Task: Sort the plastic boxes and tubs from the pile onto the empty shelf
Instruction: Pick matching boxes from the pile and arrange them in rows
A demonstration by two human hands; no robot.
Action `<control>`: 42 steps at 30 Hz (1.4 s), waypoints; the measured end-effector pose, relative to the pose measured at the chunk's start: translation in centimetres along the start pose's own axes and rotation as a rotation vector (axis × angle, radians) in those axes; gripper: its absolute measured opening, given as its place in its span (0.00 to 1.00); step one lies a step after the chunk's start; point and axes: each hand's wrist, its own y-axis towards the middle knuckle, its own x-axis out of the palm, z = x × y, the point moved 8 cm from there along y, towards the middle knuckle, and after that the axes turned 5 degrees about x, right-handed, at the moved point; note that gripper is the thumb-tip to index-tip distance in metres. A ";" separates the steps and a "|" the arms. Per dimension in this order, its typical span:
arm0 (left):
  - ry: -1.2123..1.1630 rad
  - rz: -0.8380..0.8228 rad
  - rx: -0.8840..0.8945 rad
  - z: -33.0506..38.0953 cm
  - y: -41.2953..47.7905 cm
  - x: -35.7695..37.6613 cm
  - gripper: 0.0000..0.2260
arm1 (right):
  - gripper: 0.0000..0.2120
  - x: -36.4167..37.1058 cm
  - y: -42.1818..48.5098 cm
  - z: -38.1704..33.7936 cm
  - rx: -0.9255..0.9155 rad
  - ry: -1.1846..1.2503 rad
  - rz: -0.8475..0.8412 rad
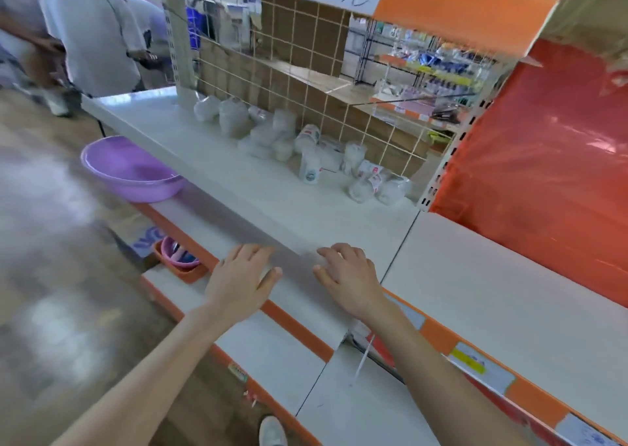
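Note:
A pile of clear plastic boxes and tubs (pixel 272 133) lies along the back of the white upper shelf (pixel 210 160), against the wire grid. More clear tubs with red labels (pixel 370 180) lie toppled at the pile's right end. My left hand (pixel 243 275) and my right hand (pixel 346 275) hover side by side at the shelf's front edge, fingers relaxed and spread, holding nothing. Both are well short of the pile.
A purple basin (pixel 129 170) sticks out on the left below the upper shelf. A small pink bowl in an orange tray (pixel 180 258) sits lower left. A white shelf (pixel 509 292) extends right, backed by a red sheet (pixel 543 160). People stand at top left.

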 end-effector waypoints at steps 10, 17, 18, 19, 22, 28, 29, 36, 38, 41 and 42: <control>0.011 0.021 -0.062 -7.8 5.2 -2.7 0.21 | 0.19 0.9 10.3 -6.8 -0.113 0.048 0.005; 0.012 0.047 -0.057 -12.9 12.7 -4.8 0.38 | 0.19 0.0 18.9 -10.2 -0.110 0.069 0.044; 0.019 0.049 -0.050 -13.6 13.6 -5.0 0.39 | 0.19 -0.1 19.9 -10.5 -0.110 0.067 0.047; 0.021 0.052 -0.045 -14.2 14.4 -5.3 0.39 | 0.19 -0.1 21.0 -10.9 -0.110 0.066 0.052; -0.002 0.061 -0.045 -15.9 16.3 -6.1 0.33 | 0.18 -0.2 23.7 -11.9 -0.093 0.086 0.076; 0.002 0.015 0.018 -20.7 19.2 -7.3 0.32 | 0.18 0.6 27.0 -15.2 -0.009 0.100 0.104; -0.001 0.013 0.034 -21.6 19.8 -7.6 0.36 | 0.18 0.7 27.5 -15.9 0.009 0.103 0.116; 0.017 -0.040 0.164 -28.0 22.2 -9.8 0.36 | 0.18 2.1 30.4 -21.0 0.182 0.175 0.161; 0.017 -0.064 0.193 -29.5 22.6 -10.4 0.35 | 0.18 2.6 30.7 -22.3 0.216 0.186 0.166; 0.001 -0.087 0.249 -30.5 23.0 -10.8 0.34 | 0.19 3.5 30.6 -23.1 0.272 0.187 0.153; 0.001 -0.097 0.264 -30.6 23.1 -10.7 0.30 | 0.18 3.9 30.4 -23.1 0.292 0.185 0.146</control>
